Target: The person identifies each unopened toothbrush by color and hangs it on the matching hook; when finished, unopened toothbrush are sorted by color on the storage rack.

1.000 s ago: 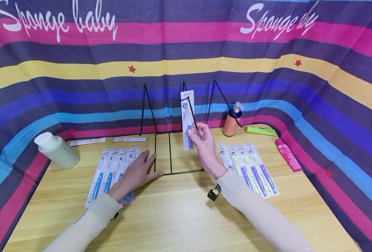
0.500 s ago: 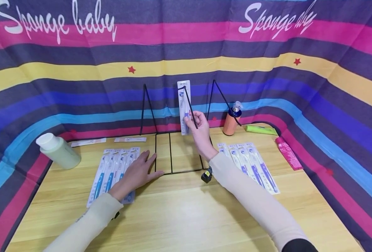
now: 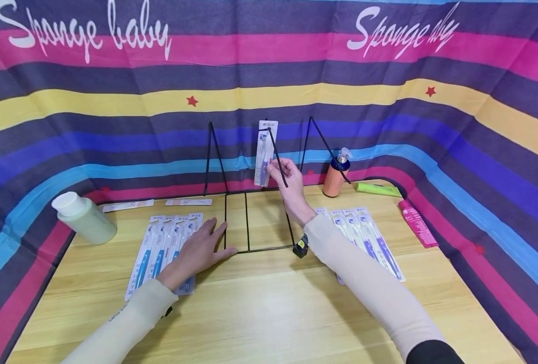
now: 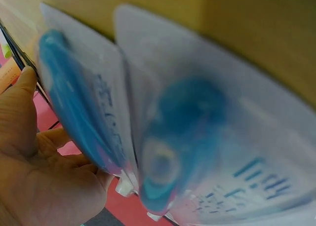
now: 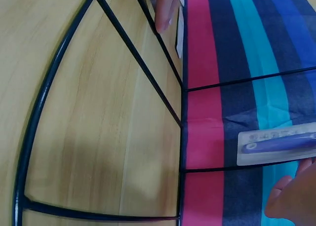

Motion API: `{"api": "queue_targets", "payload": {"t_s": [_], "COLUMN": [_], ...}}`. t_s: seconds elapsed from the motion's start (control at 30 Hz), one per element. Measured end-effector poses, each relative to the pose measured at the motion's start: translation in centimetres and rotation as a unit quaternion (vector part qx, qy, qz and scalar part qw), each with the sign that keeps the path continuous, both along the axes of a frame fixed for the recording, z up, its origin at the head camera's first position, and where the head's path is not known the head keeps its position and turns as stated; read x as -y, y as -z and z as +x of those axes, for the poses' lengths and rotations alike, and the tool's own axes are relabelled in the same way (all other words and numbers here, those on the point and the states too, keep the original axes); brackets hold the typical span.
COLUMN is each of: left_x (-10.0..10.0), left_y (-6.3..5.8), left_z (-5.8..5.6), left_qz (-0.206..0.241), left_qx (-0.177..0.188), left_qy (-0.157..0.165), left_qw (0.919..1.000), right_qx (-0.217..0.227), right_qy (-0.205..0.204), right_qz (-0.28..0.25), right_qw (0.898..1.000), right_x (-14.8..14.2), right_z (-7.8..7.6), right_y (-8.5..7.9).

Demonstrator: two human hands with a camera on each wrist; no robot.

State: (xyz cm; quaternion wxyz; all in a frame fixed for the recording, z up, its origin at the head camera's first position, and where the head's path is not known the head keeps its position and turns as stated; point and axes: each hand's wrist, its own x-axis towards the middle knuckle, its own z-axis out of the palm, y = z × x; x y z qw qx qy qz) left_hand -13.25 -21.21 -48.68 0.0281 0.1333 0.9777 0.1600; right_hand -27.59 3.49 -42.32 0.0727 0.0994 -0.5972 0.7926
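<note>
My right hand [image 3: 292, 184] pinches the lower part of a purple toothbrush in a clear-and-white blister pack [image 3: 262, 151]. The pack stands nearly upright at the middle prong of a black wire rack [image 3: 248, 222]; that prong seems to pass through the card's top hole. In the right wrist view the pack's lower end [image 5: 276, 144] shows above the fingers. With fingers spread, my left hand [image 3: 200, 247] rests at the rack's left base wire, beside and partly over several blue packaged toothbrushes [image 3: 148, 253]. Those packs [image 4: 84, 97] fill the left wrist view.
Several purple packaged toothbrushes [image 3: 383, 247] lie on the right, partly behind my forearm. Around the edges are a pale green bottle [image 3: 87, 220], an orange pump bottle [image 3: 334, 179], a green tube [image 3: 378, 189] and a pink tube [image 3: 416, 222]. Striped cloth [image 3: 114, 116] hangs behind.
The right hand has raised the purple toothbrush pack and moved it back along the middle prong; its lower end now tilts slightly left. The left hand stays in place.
</note>
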Motion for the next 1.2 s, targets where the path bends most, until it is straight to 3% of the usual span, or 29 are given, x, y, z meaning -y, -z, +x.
{"api": "queue_targets", "payload": {"t_s": [0.27,0.43,0.63,1.0,1.1,1.2], "left_x": [0.0,-0.1,-0.1,-0.2,-0.2,-0.2], "left_y": [0.0,0.0,-0.1,-0.2,-0.2,-0.1], "left_z": [0.0,-0.1,0.0,0.0,0.1,0.1], "left_qz": [-0.001,-0.002,0.004,0.005,0.003,0.002], "left_qx": [0.003,0.002,0.007,0.001,0.001,0.006], "left_qy": [-0.008,-0.007,-0.006,0.000,-0.002,-0.005], "left_qw": [1.0000,1.0000,0.9999,1.0000,1.0000,1.0000], "right_qx": [-0.004,-0.020,-0.057,0.004,0.044,0.087], "right_qy": [0.001,-0.009,0.006,0.041,0.051,0.060], "right_qz": [0.002,0.008,0.054,0.112,0.164,0.254], "right_qw": [1.000,1.000,0.997,0.993,0.984,0.961], "right_x": [-1.6,-4.2,-9.8,-22.2,-25.3,-28.1], "right_z": [0.9,2.2,4.8,9.6,10.6,11.3], "right_y": [-0.2,-0.7,-0.1,2.5,4.0,5.4]}}
